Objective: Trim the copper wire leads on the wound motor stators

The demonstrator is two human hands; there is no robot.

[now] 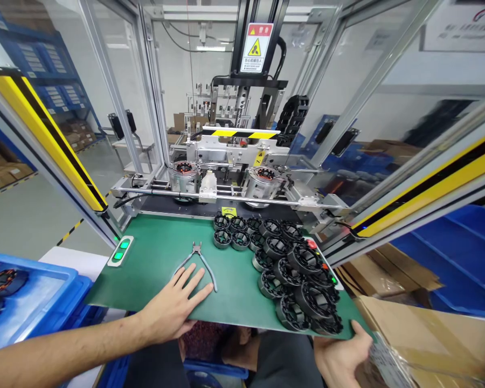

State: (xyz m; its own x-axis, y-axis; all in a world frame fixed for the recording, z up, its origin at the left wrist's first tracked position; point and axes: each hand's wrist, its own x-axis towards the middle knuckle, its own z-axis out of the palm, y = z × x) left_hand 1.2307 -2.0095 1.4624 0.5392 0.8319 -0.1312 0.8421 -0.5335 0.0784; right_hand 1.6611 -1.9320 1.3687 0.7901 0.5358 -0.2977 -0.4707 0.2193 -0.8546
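My left hand (181, 299) lies with its fingers spread over the front edge of the green work surface (145, 269). Its fingertips come close to the handles of cutting pliers (196, 249) with grey-blue grips, which lie with jaws pointing away. At the front right corner, my right hand (343, 353) grips the table edge, thumb on top and the other fingers mostly hidden underneath. Just beyond it, several black ring-shaped motor stators (307, 258) are heaped and partly stacked. Smaller-looking black stators (222, 238) stand in rows at the back.
Behind the surface stands a machine with two metal fixtures (185, 178) (262, 183) holding copper-wound stators. Yellow-black side posts (52, 145) (432, 183) flank it. Green-lit buttons (122, 250) are at left. Blue bins (36, 275) stand left, a cardboard box (432, 339) right.
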